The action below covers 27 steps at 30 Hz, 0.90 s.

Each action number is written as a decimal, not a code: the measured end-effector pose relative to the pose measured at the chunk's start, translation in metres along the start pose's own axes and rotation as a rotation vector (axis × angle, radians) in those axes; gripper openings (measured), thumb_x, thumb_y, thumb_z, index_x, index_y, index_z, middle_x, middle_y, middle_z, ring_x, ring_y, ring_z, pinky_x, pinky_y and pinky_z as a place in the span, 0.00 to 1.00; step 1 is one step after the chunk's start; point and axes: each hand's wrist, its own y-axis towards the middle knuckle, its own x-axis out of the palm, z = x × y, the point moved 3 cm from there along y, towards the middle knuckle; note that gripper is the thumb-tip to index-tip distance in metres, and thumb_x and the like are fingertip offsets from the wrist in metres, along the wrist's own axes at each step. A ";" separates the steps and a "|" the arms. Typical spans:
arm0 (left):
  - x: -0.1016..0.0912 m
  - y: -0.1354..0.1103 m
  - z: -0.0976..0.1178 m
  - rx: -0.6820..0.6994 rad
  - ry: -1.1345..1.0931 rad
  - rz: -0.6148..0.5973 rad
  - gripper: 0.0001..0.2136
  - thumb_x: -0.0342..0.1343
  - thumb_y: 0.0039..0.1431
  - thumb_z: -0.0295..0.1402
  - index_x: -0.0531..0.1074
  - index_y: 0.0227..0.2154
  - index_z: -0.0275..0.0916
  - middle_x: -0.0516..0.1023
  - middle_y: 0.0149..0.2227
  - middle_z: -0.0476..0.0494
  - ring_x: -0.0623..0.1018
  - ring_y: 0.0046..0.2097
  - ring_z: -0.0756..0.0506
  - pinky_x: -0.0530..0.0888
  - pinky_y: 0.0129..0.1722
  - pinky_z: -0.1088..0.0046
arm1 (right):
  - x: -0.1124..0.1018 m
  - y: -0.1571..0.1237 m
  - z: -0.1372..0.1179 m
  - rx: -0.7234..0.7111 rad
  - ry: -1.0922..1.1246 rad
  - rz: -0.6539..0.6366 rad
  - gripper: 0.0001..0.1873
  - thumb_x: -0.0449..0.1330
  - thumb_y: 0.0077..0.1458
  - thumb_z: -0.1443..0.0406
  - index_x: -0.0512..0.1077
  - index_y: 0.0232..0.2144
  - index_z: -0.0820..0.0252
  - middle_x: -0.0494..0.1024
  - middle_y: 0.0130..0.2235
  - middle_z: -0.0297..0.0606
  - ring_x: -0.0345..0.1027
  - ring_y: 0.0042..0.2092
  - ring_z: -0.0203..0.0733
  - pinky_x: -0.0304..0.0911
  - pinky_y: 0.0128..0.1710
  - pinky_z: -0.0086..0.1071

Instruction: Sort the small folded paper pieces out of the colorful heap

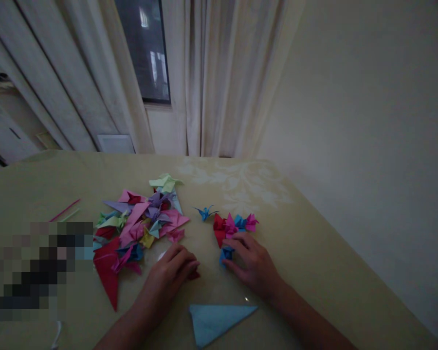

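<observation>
My right hand has its thumb and fingers closed around a small blue origami crane, low over the table. Just beyond it, a red folded paper piece, a magenta crane and a second blue crane sit in a cluster. My left hand is curled, with a dark red folded paper piece showing under its fingertips; most of that piece is hidden. A bit of something white peeks out behind the left hand. Apart from the cluster stands another blue crane.
Left of my hands lies a heap of colourful folded papers. A light blue folded triangle rests at the front. Thin pink and green sticks lie at the left, by a blurred patch. A wall borders the table's right edge.
</observation>
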 end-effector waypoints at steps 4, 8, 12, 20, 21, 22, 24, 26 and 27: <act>0.014 0.002 0.002 0.042 -0.043 -0.027 0.12 0.49 0.73 0.38 0.79 0.43 0.44 0.79 0.43 0.40 0.81 0.45 0.43 0.79 0.45 0.68 | 0.008 0.001 0.002 0.020 -0.009 -0.079 0.14 0.65 0.66 0.62 0.78 0.53 0.55 0.80 0.52 0.47 0.75 0.53 0.53 0.73 0.53 0.45; 0.022 0.002 0.001 0.067 0.005 -0.056 0.11 0.51 0.72 0.35 0.79 0.44 0.45 0.81 0.44 0.41 0.81 0.47 0.42 0.79 0.47 0.66 | 0.016 -0.001 0.004 0.037 0.035 -0.084 0.11 0.63 0.68 0.63 0.79 0.51 0.57 0.82 0.48 0.46 0.77 0.50 0.51 0.74 0.50 0.42; 0.013 0.005 0.000 0.132 0.106 0.045 0.13 0.51 0.72 0.37 0.79 0.49 0.44 0.83 0.47 0.39 0.81 0.50 0.41 0.79 0.49 0.65 | 0.018 -0.001 0.005 0.059 0.080 -0.036 0.13 0.62 0.69 0.59 0.79 0.50 0.58 0.84 0.47 0.46 0.78 0.49 0.48 0.73 0.51 0.40; -0.026 0.007 -0.020 -0.048 0.666 0.321 0.18 0.49 0.70 0.30 0.76 0.57 0.44 0.74 0.65 0.34 0.69 0.66 0.29 0.64 0.63 0.42 | 0.015 0.001 0.000 0.107 0.113 0.052 0.17 0.55 0.73 0.56 0.80 0.40 0.57 0.80 0.41 0.42 0.77 0.40 0.44 0.71 0.41 0.35; -0.025 0.007 -0.022 -0.042 0.661 0.285 0.19 0.49 0.70 0.28 0.76 0.58 0.45 0.76 0.63 0.36 0.70 0.66 0.31 0.64 0.63 0.44 | 0.014 0.001 0.000 0.102 0.107 0.071 0.18 0.54 0.73 0.56 0.80 0.40 0.57 0.80 0.41 0.43 0.76 0.41 0.45 0.71 0.42 0.36; -0.024 0.008 -0.023 -0.023 0.637 0.241 0.19 0.48 0.69 0.27 0.76 0.57 0.46 0.78 0.61 0.37 0.72 0.64 0.33 0.64 0.63 0.46 | 0.013 0.001 -0.001 0.086 0.099 0.090 0.18 0.53 0.74 0.55 0.80 0.41 0.57 0.79 0.41 0.43 0.76 0.42 0.45 0.70 0.43 0.37; -0.018 0.009 -0.022 0.025 0.553 0.140 0.19 0.48 0.68 0.25 0.77 0.55 0.47 0.81 0.56 0.40 0.76 0.61 0.36 0.68 0.61 0.50 | 0.011 0.001 -0.004 0.027 0.081 0.109 0.20 0.52 0.74 0.54 0.79 0.45 0.57 0.79 0.42 0.45 0.74 0.45 0.48 0.69 0.47 0.40; -0.009 0.010 -0.018 0.059 0.441 0.041 0.18 0.48 0.68 0.27 0.78 0.53 0.47 0.83 0.53 0.40 0.79 0.57 0.36 0.72 0.58 0.53 | 0.010 0.000 -0.008 -0.046 0.061 0.088 0.22 0.52 0.72 0.49 0.78 0.51 0.57 0.78 0.46 0.47 0.72 0.50 0.52 0.68 0.51 0.45; -0.003 0.010 -0.015 0.066 0.376 0.003 0.17 0.49 0.68 0.29 0.78 0.52 0.46 0.83 0.52 0.39 0.80 0.55 0.36 0.73 0.57 0.54 | 0.011 0.000 -0.010 -0.077 0.053 0.065 0.25 0.54 0.71 0.47 0.76 0.54 0.57 0.78 0.49 0.48 0.70 0.52 0.53 0.67 0.53 0.47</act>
